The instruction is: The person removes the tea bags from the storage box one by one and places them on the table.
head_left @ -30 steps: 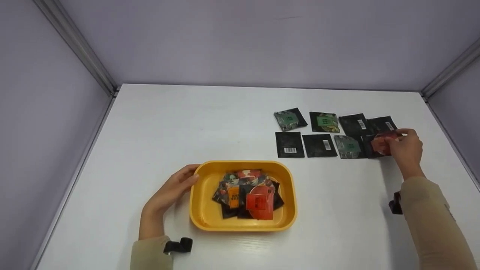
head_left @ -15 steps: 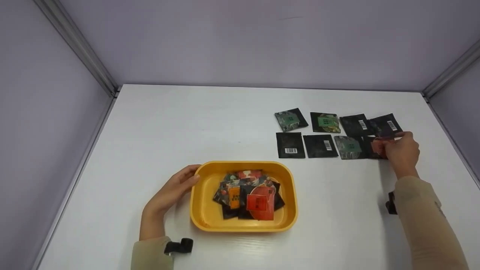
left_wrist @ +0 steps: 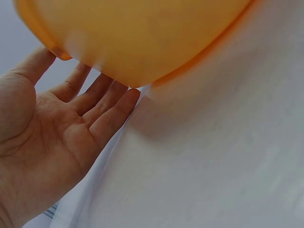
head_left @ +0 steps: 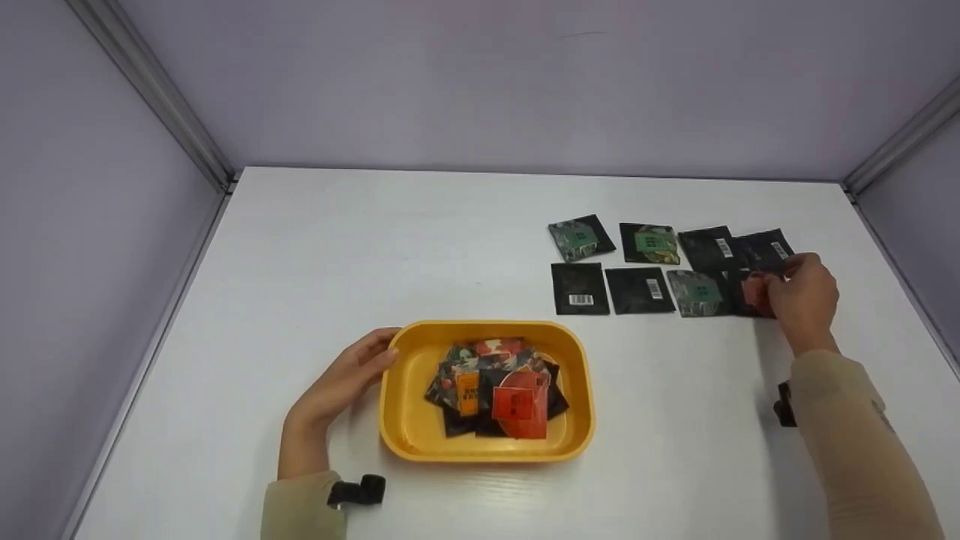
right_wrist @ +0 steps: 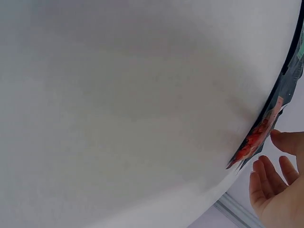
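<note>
A yellow plastic basin holds a heap of flat sachets, dark, orange and red-labelled. My left hand grips its left side, thumb over the rim and fingertips against the outer wall. On the right, a red-labelled sachet lies at the right end of the front row, partly covered by my right hand. In the right wrist view, my right thumb is at the edge of the sachet and the other fingers are loosely bent, spread apart from the thumb.
Several more sachets lie in two rows: a green-labelled one, another green one and barcode-side-up black ones. Beside the right hand, a black sachet overlaps its neighbour. Pale walls close the white table's back and sides.
The red-labelled sachet has come down into the front row, and my right hand has shifted slightly left. The black sachet behind it turned a little and back. My left hand stayed put.
</note>
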Action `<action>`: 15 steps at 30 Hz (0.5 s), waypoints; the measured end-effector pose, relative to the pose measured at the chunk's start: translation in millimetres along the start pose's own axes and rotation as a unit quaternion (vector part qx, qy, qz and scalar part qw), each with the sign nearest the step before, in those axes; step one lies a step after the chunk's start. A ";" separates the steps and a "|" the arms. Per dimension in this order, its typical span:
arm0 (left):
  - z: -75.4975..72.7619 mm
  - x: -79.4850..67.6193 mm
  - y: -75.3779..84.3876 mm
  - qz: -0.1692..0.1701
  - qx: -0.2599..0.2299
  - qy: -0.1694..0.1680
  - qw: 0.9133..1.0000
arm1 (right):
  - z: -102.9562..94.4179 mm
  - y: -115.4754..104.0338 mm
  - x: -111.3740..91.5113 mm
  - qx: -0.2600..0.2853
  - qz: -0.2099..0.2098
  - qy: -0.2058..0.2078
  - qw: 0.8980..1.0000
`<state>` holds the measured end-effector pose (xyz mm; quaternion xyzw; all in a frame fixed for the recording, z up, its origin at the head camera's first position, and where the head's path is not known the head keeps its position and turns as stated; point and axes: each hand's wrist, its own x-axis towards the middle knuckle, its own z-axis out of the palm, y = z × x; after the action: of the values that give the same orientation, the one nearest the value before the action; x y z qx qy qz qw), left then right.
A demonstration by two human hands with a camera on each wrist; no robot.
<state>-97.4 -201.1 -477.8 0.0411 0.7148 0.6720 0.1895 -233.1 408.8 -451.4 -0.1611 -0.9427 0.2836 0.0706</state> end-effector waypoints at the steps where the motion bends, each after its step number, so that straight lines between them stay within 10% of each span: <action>1: 0.0 0.3 -0.2 0.000 0.000 0.000 1.000 | 0.1 -1.9 -0.5 0.001 -0.008 0.004 1.000; 15: 0.2 1.0 0.6 -0.002 0.007 0.002 1.000 | 7.0 -39.6 -18.3 0.010 -0.153 0.035 0.988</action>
<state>-98.4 -200.5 -477.4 0.0397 0.7201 0.6664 0.1891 -227.9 367.8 -435.9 -0.0240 -0.9502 0.2733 0.1477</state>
